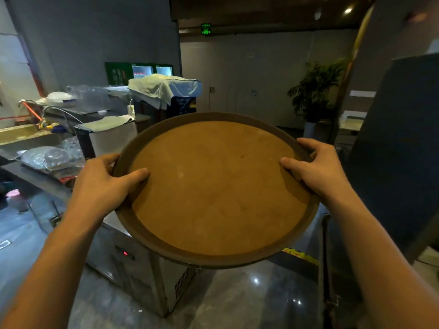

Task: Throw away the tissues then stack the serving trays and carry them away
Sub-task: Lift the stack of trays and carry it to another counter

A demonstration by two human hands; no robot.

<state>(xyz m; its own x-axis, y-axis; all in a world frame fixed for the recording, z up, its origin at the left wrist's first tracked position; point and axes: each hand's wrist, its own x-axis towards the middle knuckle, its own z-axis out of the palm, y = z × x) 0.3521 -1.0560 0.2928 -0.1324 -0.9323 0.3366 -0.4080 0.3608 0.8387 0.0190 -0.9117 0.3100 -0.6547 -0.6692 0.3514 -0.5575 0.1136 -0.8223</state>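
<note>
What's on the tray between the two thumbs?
Nothing. In the head view, the tray is bare brown surface from the left hand to the right hand.

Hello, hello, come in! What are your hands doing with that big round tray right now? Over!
Left hand and right hand both gripping the round tray by its rim. Tray top bare, no tissues. Steel cabinet close ahead, low left.
</note>
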